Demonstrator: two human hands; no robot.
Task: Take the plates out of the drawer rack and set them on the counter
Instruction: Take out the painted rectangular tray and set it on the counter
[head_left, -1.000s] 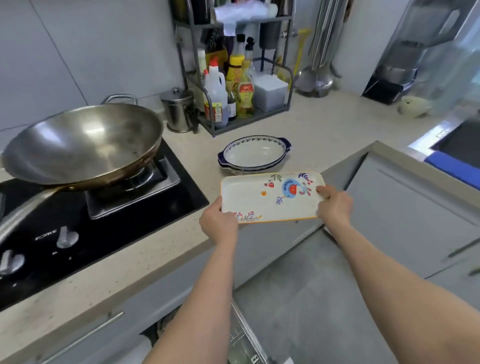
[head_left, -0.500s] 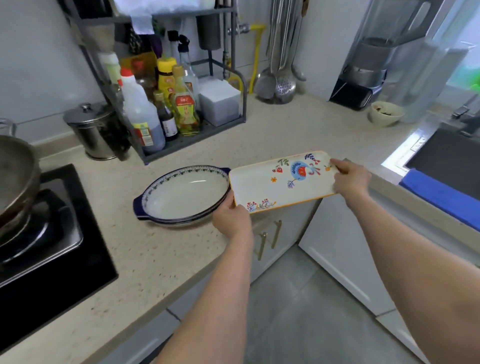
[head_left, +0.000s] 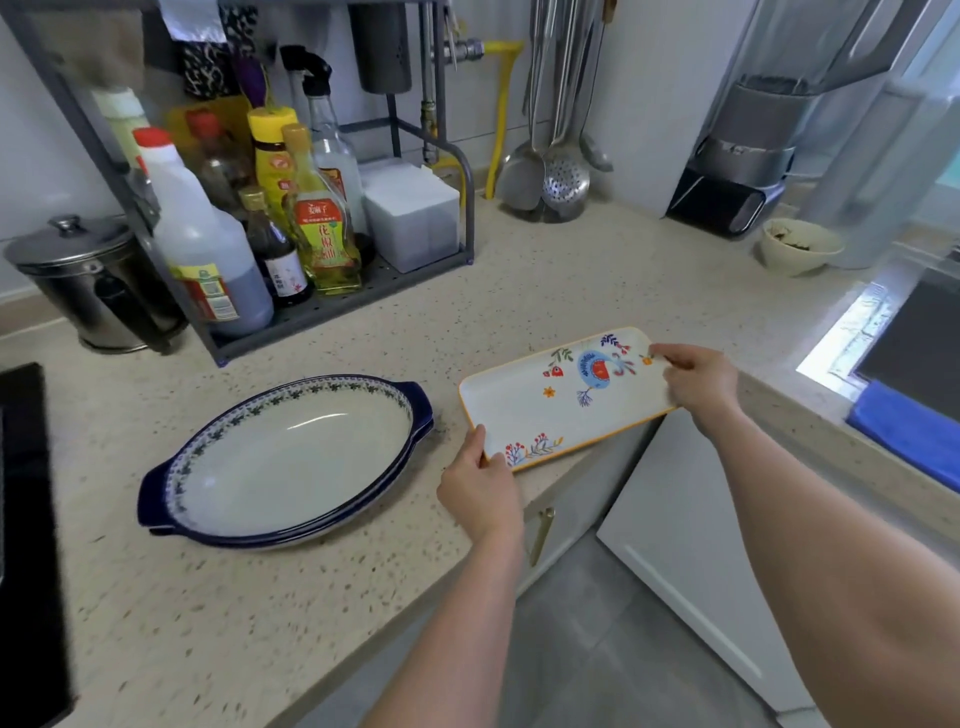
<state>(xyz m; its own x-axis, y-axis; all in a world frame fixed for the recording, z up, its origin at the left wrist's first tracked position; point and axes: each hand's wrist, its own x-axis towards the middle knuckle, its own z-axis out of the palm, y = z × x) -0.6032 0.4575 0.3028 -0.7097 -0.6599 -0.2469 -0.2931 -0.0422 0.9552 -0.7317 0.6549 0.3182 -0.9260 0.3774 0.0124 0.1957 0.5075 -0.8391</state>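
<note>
Right of the oval dish (head_left: 156, 483): we hold the rectangular plate (head_left: 540, 410) just beside the dish's handle, at the counter (head_left: 571, 280) edge; whether it has touched down we cannot tell.
Long axis: it runs from the dish away to the right and slightly back, with one short end in each hand.
Left hand (head_left: 480, 491): it grips the end nearer the dish, thumb on top and fingers curled under.
Right hand (head_left: 698, 382): it pinches the end farther from the dish, fingers over the rim.
Coming move, as we judge it: lower the plate flat and let go. Our left hand is nearer the dish and must mind that handle.
Oval dish contents: nothing inside; it seems to sit on a second dish like it.
Small bowl (head_left: 795, 249), far right of the dish: dark residue inside.
Rack (head_left: 466, 176) behind the dish: bottles (head_left: 317, 234) and a white box (head_left: 410, 223).
</note>
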